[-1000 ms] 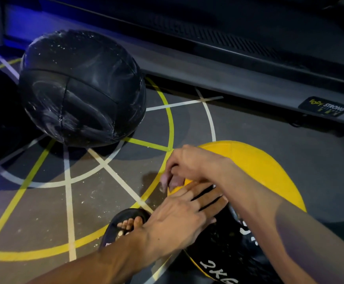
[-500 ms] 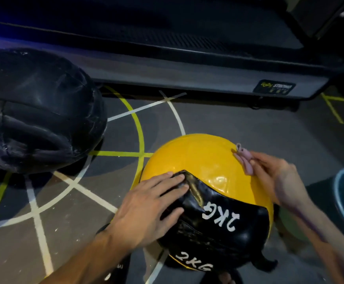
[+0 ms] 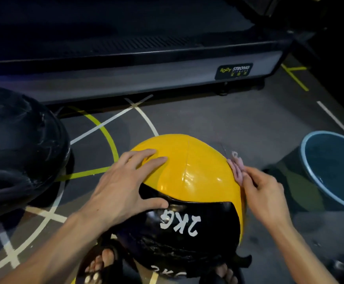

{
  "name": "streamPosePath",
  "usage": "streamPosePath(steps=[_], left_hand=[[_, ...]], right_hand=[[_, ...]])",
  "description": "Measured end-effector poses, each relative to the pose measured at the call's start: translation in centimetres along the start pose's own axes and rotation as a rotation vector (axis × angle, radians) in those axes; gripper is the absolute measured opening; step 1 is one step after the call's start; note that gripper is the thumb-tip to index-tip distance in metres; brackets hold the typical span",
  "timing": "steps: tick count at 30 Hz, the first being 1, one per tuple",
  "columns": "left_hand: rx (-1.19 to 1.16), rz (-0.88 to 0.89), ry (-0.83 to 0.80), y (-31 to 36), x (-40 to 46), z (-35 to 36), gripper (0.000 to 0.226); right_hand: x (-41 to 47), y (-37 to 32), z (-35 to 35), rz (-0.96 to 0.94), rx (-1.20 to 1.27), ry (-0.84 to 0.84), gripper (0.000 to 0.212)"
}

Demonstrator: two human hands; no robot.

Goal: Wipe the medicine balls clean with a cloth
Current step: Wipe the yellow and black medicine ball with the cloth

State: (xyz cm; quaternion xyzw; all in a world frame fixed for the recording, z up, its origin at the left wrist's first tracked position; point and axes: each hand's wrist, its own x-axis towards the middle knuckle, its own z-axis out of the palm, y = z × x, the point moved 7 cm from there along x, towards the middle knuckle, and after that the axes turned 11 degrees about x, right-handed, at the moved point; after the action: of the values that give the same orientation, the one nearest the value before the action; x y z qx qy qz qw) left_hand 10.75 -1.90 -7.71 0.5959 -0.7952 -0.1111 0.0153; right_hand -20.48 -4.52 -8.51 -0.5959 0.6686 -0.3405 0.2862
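Note:
A yellow and black medicine ball (image 3: 193, 173) marked "2KG" sits on the floor between my feet. My left hand (image 3: 126, 187) lies spread on its upper left side, fingers straight, thumb on the black panel. My right hand (image 3: 263, 193) pinches a small pink cloth (image 3: 237, 167) against the ball's right edge. A larger black medicine ball (image 3: 17, 148) with white scuffs rests at the left.
A blue basin (image 3: 335, 167) holding water stands at the right. A treadmill base (image 3: 146, 76) with a "Body Strong" label runs across the back. Yellow and white lines mark the grey floor (image 3: 218, 119). My sandalled foot (image 3: 101, 265) shows below the ball.
My left hand has slid up from the black panel onto the yellow top. The ball has turned slightly, and my right hand still holds the cloth at its right edge.

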Motion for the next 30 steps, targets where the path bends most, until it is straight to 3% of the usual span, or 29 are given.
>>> streamPosePath(steps=[3, 7, 10, 14, 18, 23, 30], left_hand=[[-0.055, -0.068, -0.047, -0.7, 0.2, 0.1, 0.117], [-0.088, -0.134, -0.027, -0.8, -1.6, 0.2, 0.119], [0.061, -0.141, 0.017, -0.6, -3.4, -0.7, 0.136], [0.273, -0.073, -0.069, 0.8, -4.0, -0.4, 0.164], [0.303, 0.003, -0.033, 3.0, -4.3, 0.5, 0.160], [0.321, 0.038, -0.021, 4.9, -3.4, 0.9, 0.156], [0.322, 0.050, -0.063, 4.9, -3.1, 1.2, 0.153]], right_hand=[[-1.8, 1.9, -0.1, 0.100, 0.098, 0.021, 0.029], [-0.4, 0.2, 1.6, 0.075, 0.140, 0.002, 0.029], [1.5, -3.6, 4.1, -0.041, 0.179, -0.089, 0.031], [0.9, -6.8, 6.9, -0.165, 0.252, -0.174, 0.032], [0.9, -4.2, 5.2, -0.121, 0.197, -0.142, 0.030], [1.5, 1.2, 3.6, 0.159, 0.071, -0.109, 0.027], [2.8, -9.2, 8.1, -0.151, 0.083, -0.181, 0.030]])
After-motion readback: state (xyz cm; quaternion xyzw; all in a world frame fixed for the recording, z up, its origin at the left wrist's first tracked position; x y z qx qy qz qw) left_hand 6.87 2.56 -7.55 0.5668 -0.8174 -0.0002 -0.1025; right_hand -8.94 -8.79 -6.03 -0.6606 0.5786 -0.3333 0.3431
